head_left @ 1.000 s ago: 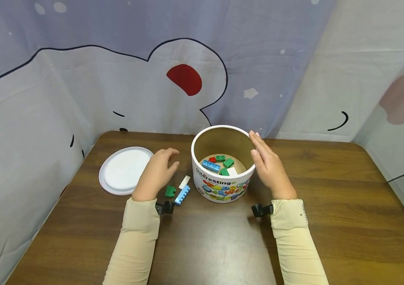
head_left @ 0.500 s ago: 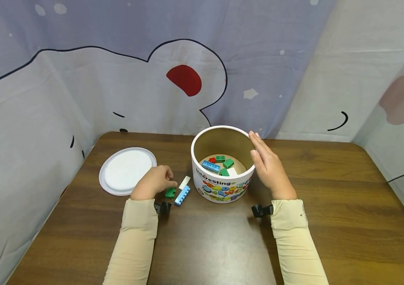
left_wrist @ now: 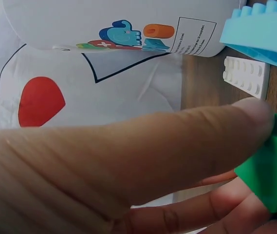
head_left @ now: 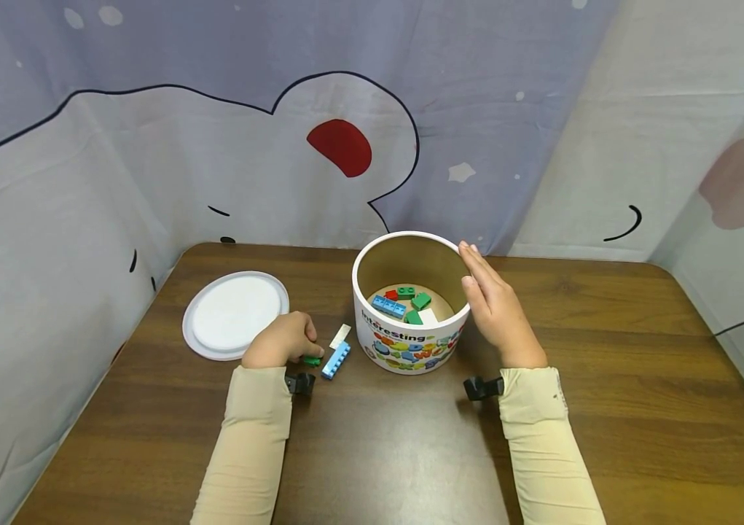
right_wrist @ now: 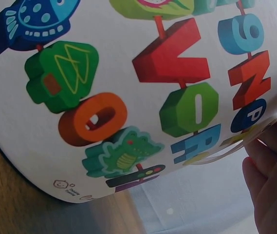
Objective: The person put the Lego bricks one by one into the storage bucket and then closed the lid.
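My left hand [head_left: 283, 340] pinches a green toy brick [head_left: 312, 361] on the table, left of the bucket. In the left wrist view the thumb lies on one side of the green brick [left_wrist: 265, 168] and fingers on the other. Beside it lie a light blue studded brick [head_left: 336, 360] and a flat white studded piece [head_left: 340, 336]. My right hand [head_left: 498, 313] rests with straight fingers against the right rim of a round white bucket [head_left: 411, 343] printed with colourful letters. Inside the bucket are several bricks: a blue one [head_left: 388, 306], green ones [head_left: 420, 300], a red one [head_left: 390, 295] and a white one [head_left: 427, 316].
A round white lid [head_left: 234, 313] lies at the table's left, just behind my left hand. The brown wooden table [head_left: 398, 452] meets a printed curtain [head_left: 247, 168] along its back edge. Each wrist carries a black camera mount [head_left: 482, 388].
My left hand has come down from above the table and its fingers have closed on the green brick, now partly covered. My right hand and the bucket have stayed put.
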Tool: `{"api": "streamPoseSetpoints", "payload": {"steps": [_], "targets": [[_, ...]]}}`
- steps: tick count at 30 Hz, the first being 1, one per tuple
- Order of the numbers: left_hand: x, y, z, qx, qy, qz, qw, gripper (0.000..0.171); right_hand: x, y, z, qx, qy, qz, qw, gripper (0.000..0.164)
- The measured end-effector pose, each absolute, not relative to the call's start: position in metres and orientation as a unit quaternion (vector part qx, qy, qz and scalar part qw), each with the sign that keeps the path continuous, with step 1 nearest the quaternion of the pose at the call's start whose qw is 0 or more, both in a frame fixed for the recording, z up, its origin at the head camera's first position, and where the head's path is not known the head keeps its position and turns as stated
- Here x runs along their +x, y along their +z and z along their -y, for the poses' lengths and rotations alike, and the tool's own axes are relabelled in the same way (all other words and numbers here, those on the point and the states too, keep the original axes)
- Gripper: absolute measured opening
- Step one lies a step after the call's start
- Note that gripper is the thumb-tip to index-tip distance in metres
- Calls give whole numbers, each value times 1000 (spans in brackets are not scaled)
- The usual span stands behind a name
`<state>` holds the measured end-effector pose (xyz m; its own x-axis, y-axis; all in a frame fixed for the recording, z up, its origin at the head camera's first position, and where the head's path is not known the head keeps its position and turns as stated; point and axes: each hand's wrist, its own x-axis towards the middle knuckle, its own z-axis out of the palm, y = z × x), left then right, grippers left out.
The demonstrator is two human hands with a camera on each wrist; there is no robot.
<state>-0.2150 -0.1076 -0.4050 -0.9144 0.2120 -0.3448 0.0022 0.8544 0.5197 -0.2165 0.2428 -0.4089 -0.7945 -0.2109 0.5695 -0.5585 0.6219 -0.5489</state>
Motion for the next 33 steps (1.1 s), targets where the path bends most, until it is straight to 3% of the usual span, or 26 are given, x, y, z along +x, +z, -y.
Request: {"api": "streamPoseSetpoints", "payload": {"steps": [15,33], "targets": [[-215,-400,107,69,257,-944,197,12,-217,-410,-243,224,375,867,237,50],[-216,-394,102,128,287,-946,74,11,-218,-410,-242,227,382,863,240,50]]}}
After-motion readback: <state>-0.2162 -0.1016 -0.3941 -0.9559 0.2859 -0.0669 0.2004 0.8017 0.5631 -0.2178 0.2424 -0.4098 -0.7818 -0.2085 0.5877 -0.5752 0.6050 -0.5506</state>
